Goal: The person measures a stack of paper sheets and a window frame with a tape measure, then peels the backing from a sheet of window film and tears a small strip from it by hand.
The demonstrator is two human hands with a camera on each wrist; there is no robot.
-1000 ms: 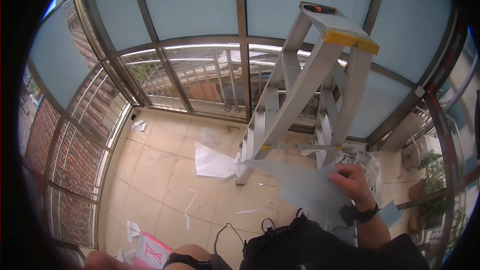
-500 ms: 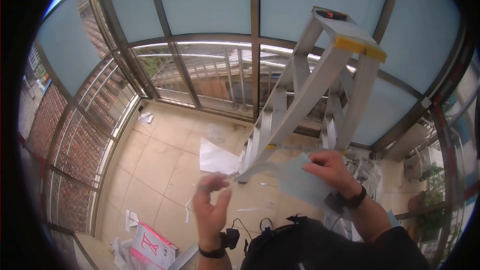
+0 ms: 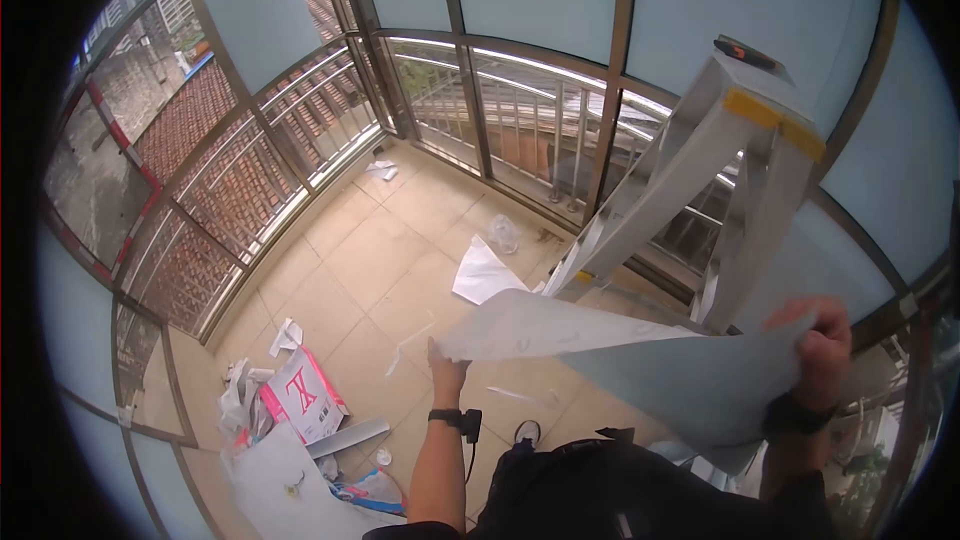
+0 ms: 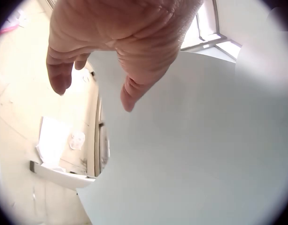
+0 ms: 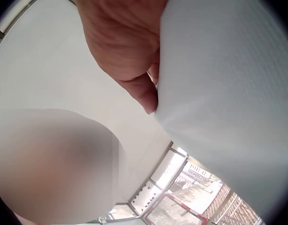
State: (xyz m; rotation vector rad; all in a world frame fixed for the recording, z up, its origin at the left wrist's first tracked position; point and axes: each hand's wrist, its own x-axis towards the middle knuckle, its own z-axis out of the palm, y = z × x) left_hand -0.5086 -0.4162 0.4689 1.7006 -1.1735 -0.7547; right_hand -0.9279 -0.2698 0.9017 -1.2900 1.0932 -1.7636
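A large, thin, pale grey-blue sheet of film [image 3: 660, 385] stretches between both hands in the head view, its upper edge curled over whitish. My left hand [image 3: 447, 372] grips its left end. In the left wrist view, the thumb [image 4: 132, 93] lies over the film, while other fingers [image 4: 58, 77] show past its edge. My right hand [image 3: 823, 355] pinches the right edge. Close up in the right wrist view, a fingertip [image 5: 151, 104] presses at a crease in the sheet; the other fingers are mostly hidden.
An aluminium stepladder [image 3: 660, 155] stands ahead to the right, a black-and-orange tool [image 3: 748, 52] on its top. White scraps [image 3: 487, 272] lie on the tiled floor [image 3: 345, 285]. A pink-and-white packet [image 3: 305, 398] and crumpled wrapping sit at lower left. Glazed railings [image 3: 540, 130] enclose the space.
My left hand came up from the lower left and took hold of the film's left end. The right hand moved rightward, spreading the sheet wider. The head view turned left.
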